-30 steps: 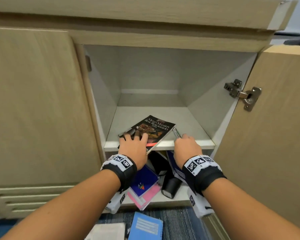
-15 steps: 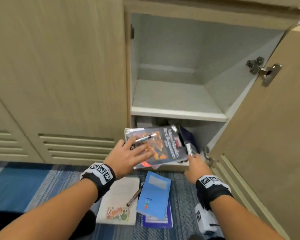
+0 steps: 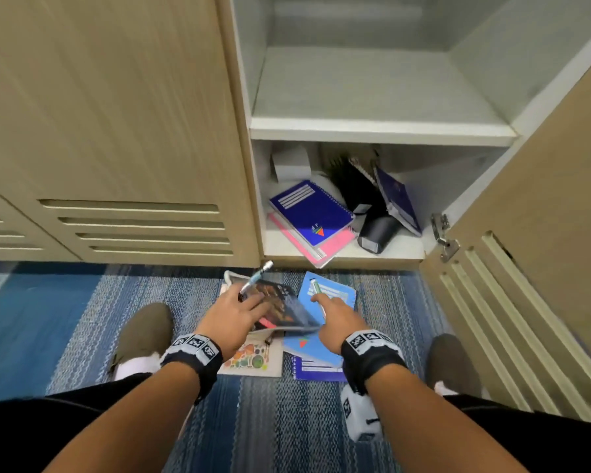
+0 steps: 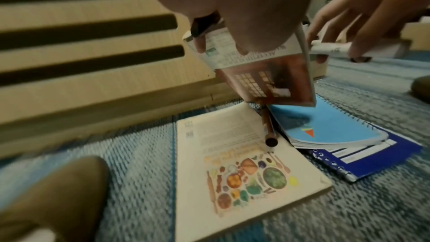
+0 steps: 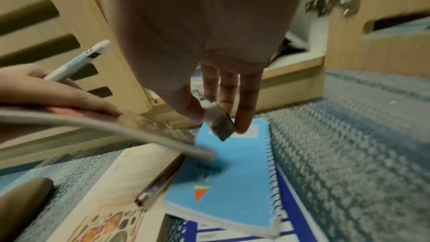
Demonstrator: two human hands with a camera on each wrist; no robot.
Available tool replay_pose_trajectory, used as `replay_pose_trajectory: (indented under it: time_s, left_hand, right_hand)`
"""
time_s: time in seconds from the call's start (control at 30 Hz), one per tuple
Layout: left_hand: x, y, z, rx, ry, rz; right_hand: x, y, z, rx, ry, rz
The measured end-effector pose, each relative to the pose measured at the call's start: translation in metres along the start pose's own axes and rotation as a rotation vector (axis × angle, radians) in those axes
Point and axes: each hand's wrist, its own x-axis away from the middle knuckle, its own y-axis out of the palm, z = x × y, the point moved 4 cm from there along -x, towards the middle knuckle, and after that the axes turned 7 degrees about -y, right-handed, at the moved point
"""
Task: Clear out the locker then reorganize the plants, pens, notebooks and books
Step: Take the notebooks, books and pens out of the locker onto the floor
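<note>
In front of locker (image 3: 372,131) | left hand (image 3: 232,319) gripping book (image 3: 280,307) and pen (image 3: 255,279) | right hand (image 3: 336,319) pinching marker (image 3: 316,288) | both hovering over light-blue notebook (image 5: 232,181), brown pen (image 4: 268,128), cream book (image 4: 232,163)

My left hand (image 3: 234,314) grips a dark-covered book (image 3: 284,310) and a pen (image 3: 256,280) together above the carpet (image 3: 82,302). My right hand (image 3: 335,319) pinches what looks like a second pen (image 3: 316,288) over the light blue notebook (image 3: 331,295). In the locker's (image 3: 382,131) lower compartment, a dark blue notebook (image 3: 311,213) lies on a pink one (image 3: 335,245).
</note>
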Motion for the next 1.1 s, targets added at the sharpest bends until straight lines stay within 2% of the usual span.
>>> replay_pose_trajectory:
  time_s: [0.07, 0.2, 0.33, 0.47, 0.53, 0.63, 0.77, 0.93, 1.03, 1.1]
  left_hand:
    - [-0.001, 0.02, -0.001, 0.054, -0.076, -0.08]
    - [0.003, 0.066, 0.006, 0.097, -0.12, -0.315]
    - [0.001, 0.082, 0.013, 0.176, -0.208, -0.383]
    - [-0.007, 0.083, 0.022, 0.311, -0.224, -0.403]
    - [-0.008, 0.088, 0.024, 0.393, -0.244, -0.48]
    - [-0.005, 0.09, 0.028, 0.505, -0.205, -0.586]
    - [0.0, 0.088, 0.033, 0.548, -0.153, -0.603]
    - [0.004, 0.085, 0.036, 0.531, -0.153, -0.638]
    - [0.004, 0.076, 0.038, 0.502, -0.141, -0.66]
    - [-0.002, 0.067, 0.039, 0.462, -0.117, -0.626]
  right_hand:
    - [-0.015, 0.013, -0.001, -0.017, -0.003, -0.005]
    - [-0.035, 0.04, 0.0, -0.042, 0.032, -0.035]
    - [-0.046, 0.06, 0.003, -0.105, 0.089, -0.058]
    - [-0.052, 0.069, -0.001, -0.209, 0.104, -0.061]
    - [-0.052, 0.07, -0.002, -0.242, 0.091, -0.078]
    - [-0.048, 0.072, 0.001, -0.261, 0.099, -0.103]
    - [-0.037, 0.072, 0.011, -0.224, 0.113, -0.14]
    - [-0.02, 0.069, 0.026, -0.185, 0.164, -0.149]
    - [-0.013, 0.059, 0.028, -0.145, 0.14, -0.163]
    - [-0.012, 0.044, 0.027, -0.107, 0.109, -0.157]
